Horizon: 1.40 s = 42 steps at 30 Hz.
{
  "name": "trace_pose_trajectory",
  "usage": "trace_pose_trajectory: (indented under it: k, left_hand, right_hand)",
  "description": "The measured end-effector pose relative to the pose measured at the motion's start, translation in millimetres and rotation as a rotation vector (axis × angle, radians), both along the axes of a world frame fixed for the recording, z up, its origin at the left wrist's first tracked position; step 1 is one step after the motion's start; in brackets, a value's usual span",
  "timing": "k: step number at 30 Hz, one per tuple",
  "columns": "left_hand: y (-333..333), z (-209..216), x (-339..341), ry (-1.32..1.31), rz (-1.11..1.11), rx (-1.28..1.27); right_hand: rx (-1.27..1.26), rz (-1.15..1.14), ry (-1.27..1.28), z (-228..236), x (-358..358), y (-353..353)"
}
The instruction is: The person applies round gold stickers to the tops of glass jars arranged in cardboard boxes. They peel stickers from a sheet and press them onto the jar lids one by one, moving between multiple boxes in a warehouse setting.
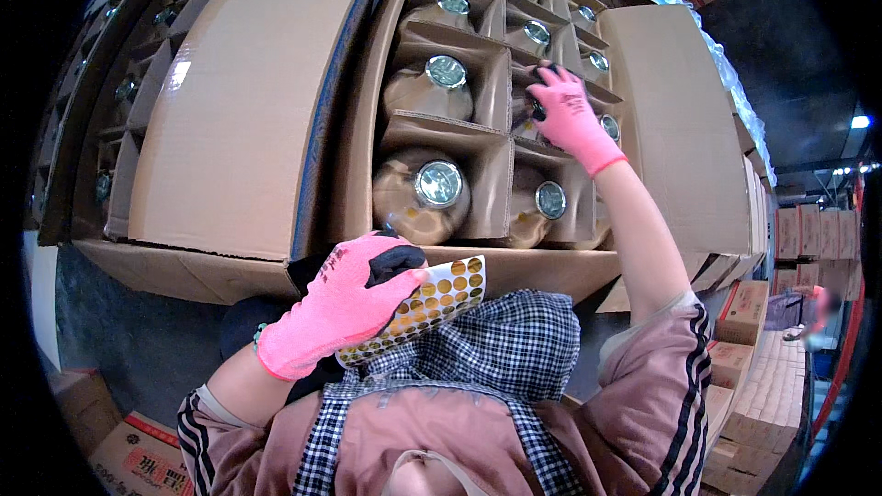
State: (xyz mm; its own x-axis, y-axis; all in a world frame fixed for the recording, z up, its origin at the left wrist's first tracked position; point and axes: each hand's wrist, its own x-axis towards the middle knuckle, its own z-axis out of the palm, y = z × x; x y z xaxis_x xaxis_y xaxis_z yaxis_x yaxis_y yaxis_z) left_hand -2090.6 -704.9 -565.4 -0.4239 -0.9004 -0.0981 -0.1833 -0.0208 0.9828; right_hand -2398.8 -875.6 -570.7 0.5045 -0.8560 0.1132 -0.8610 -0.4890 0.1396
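The left hand point(340, 303) is gripping a sheet point(450, 292); the right hand point(567, 116) is curling inside the box point(542, 265), grip unclear; bottles point(438, 186) are standing between dividers point(464, 140).

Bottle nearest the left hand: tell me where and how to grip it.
Probably best by the round top of the bottle, from above: the top faces up and is narrower than the bulging body, which the dividers hem in.
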Motion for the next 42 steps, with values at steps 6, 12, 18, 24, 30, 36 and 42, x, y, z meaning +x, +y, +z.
trace_pose_trajectory:
  k: [6,12,18,24,30,36,42]
  left_hand:
    - [-0.9,-2.8,5.2,0.053,0.021,0.036]
    - [-4.4,-2.6,4.4,0.07,-0.006,-0.257]
    - [-3.3,8.9,6.7,-0.018,0.025,-0.453]
    - [-3.1,4.5,10.1,0.006,0.04,-0.555]
    - [-2.8,1.3,11.1,-0.042,0.01,-0.54]
    - [-2.6,6.8,13.5,-0.031,0.013,-0.403]
    - [-2.2,1.8,14.0,0.257,0.063,0.151]
  right_hand:
    - [0.084,-0.229,-1.061,50.5,44.1,81.5]
    - [0.581,0.008,-0.763,61.3,100.6,164.3]
    - [0.609,-0.012,-0.797,52.2,111.1,167.2]
    - [0.264,0.169,-0.662,65.4,125.5,163.5]
    - [0.13,0.411,-0.483,70.1,130.0,161.5]
    - [0.075,0.455,-0.441,70.2,132.6,162.0]
    - [-0.053,0.517,-0.315,65.2,128.8,156.1]
